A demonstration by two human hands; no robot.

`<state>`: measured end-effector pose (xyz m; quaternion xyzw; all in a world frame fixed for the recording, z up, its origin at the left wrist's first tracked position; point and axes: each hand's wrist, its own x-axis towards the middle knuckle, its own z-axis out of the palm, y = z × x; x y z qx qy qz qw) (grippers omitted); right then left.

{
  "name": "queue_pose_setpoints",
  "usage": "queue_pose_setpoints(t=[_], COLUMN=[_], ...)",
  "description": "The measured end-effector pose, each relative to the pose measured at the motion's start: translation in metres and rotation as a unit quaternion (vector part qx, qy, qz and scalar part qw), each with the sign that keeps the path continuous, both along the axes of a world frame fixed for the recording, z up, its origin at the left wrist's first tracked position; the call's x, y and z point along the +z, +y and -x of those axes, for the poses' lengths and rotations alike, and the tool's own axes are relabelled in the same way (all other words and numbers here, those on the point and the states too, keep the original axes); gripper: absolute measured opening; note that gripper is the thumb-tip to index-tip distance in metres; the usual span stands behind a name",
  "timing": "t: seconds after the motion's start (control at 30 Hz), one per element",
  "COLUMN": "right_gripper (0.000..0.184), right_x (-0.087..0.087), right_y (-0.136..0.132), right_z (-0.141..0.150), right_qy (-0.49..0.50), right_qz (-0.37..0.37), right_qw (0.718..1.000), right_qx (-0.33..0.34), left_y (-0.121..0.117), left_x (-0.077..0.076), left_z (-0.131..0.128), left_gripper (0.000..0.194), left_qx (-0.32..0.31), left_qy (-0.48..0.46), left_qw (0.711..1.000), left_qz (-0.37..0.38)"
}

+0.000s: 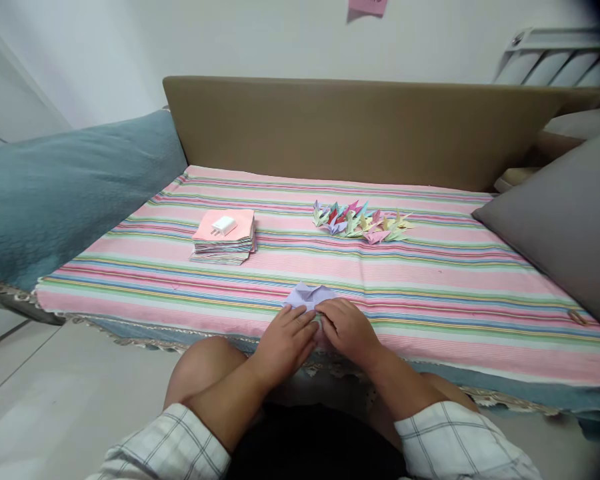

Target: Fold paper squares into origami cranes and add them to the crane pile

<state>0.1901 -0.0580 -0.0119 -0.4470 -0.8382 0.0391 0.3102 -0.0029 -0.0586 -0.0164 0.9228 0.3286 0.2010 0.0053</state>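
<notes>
A lavender sheet of origami paper [309, 295], creased and partly folded, lies at the front edge of the striped cover. My left hand [291, 340] is closed on its lower left part, fingers together and bent over the paper. On the lower right part my right hand [347, 330] pinches the same sheet, close beside the left. Both hands hide the paper's near edge. Further back sits a cluster of folded paper cranes [360, 222] in several colours. To the left is a stack of square paper [224, 250] with a pink sheet on top.
A white charger plug [224, 225] rests on the stack. The pink striped cover [145, 267] spreads over the sofa seat. A blue-covered armrest [80, 180] bounds the left, a grey cushion [560, 207] the right, and a brown backrest [330, 130] the rear. A small brown object [577, 317] lies near the cushion.
</notes>
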Motion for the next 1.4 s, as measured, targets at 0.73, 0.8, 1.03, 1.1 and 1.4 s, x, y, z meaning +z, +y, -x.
queue_pose_setpoints(t=[0.73,0.8,1.03,1.1,1.4], right_gripper=[0.026,0.026,0.025,0.024,0.018], right_x=[0.002,0.002,0.003,0.003,0.002], right_y=[-0.001,-0.001,-0.002,-0.003,-0.008], right_z=[0.007,0.008,0.01,0.012,0.022], right_qy=[-0.097,-0.1,-0.1,-0.099,-0.133], right_qz=[-0.023,-0.025,-0.027,-0.03,-0.047], right_qw=[0.995,0.994,0.994,0.994,0.988], right_qx=[-0.026,-0.028,-0.037,-0.04,-0.06], left_y=[0.07,0.072,0.081,0.081,0.069], left_x=[0.024,0.025,0.033,0.033,0.032], left_z=[0.032,0.034,0.044,0.045,0.039], left_gripper=[0.013,0.012,0.006,0.01,0.021], left_qx=[0.112,0.103,0.016,0.002,0.011], left_qy=[-0.061,-0.051,-0.005,0.003,0.026], left_qw=[0.976,0.977,0.985,0.988,0.997], left_qz=[0.177,0.177,0.173,0.154,0.077])
